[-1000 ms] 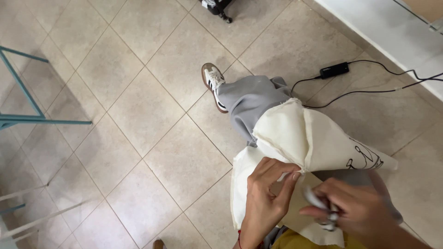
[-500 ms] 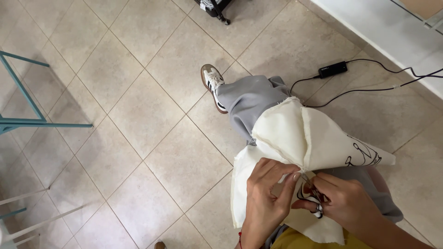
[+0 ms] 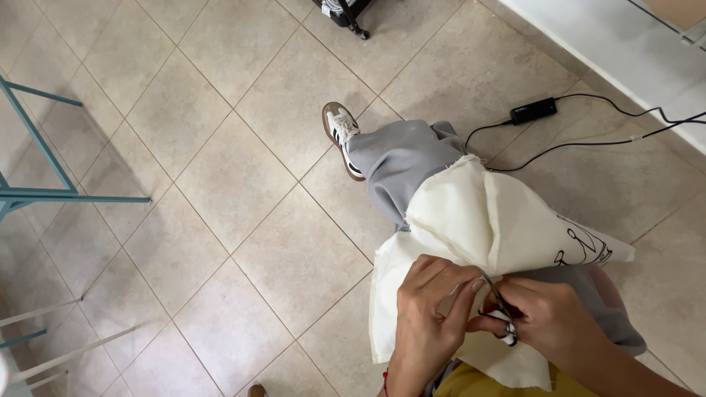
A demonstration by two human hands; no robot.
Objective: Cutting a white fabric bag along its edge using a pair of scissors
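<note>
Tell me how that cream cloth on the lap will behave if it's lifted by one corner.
The cream cloth would probably hang limp: it already folds and drapes over the knee. It looks light, bunching easily under the left hand. Its frayed edges may shed threads near the scissors in the right hand.

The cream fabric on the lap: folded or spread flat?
Folded and bunched. The cream fabric peaks in a ridge over the knee, while both hands pinch one edge.

Matt cream cloth (image 3: pixel 471 220) with frayed edges; soft grey trousers (image 3: pixel 401 158); smooth beige floor tiles (image 3: pixel 184 191); teal metal frame (image 3: pixel 44 158).
</note>
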